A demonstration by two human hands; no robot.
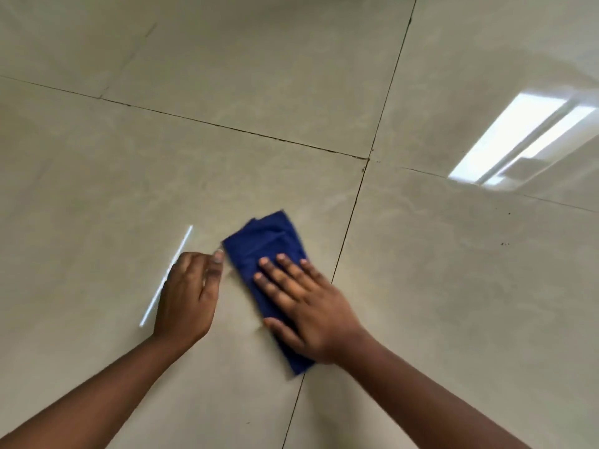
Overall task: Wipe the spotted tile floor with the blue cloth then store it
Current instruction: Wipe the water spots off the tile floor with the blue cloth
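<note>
A folded dark blue cloth (pixel 265 244) lies on the glossy beige tile floor (pixel 227 108), just left of a grout line. My right hand (pixel 301 303) lies flat on the near half of the cloth, fingers spread, pressing it to the tile. The hand hides the cloth's middle. My left hand (pixel 188 293) rests on the floor to the left of the cloth, fingers loosely curled. Its fingertip is beside the cloth's left corner, and I cannot tell if it touches it. A few small dark specks (pixel 504 244) mark the tile to the right.
Dark grout lines cross at a joint (pixel 368 159) beyond the cloth. A bright window reflection (pixel 518 144) shines on the right tile. A thin light streak (pixel 181 251) lies just left of my left hand.
</note>
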